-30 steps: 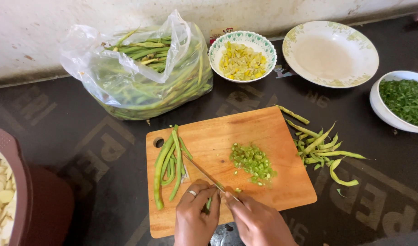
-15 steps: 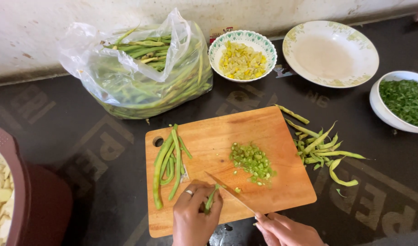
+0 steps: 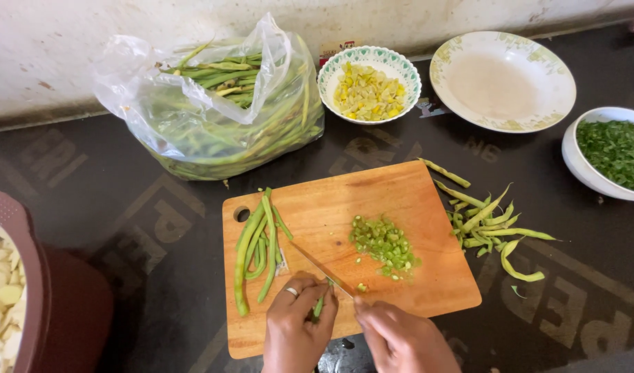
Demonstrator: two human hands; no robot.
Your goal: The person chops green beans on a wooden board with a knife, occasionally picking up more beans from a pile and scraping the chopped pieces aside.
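Observation:
On a wooden cutting board [image 3: 393, 200], my left hand [image 3: 298, 324], with a ring on one finger, pins a few green beans [image 3: 320, 304] near the board's front edge. My right hand [image 3: 398, 338] grips a knife [image 3: 322, 264] whose blade slants up and left, its edge down at the held beans. A pile of chopped bean pieces [image 3: 384, 242] lies in the board's middle. Several whole green beans [image 3: 256, 249] rest along the board's left side.
A clear plastic bag of green beans [image 3: 213, 110] sits at the back left. Behind the board are a patterned bowl of yellow pieces [image 3: 369, 86] and an empty plate [image 3: 503, 79]. A white bowl of chopped greens [image 3: 610, 155] stands right; bean trimmings [image 3: 486, 217] lie beside the board. A maroon container [image 3: 27, 297] sits left.
My right hand swung out to the right half a second ago and has come back next to my left hand, bringing the knife down on the held beans.

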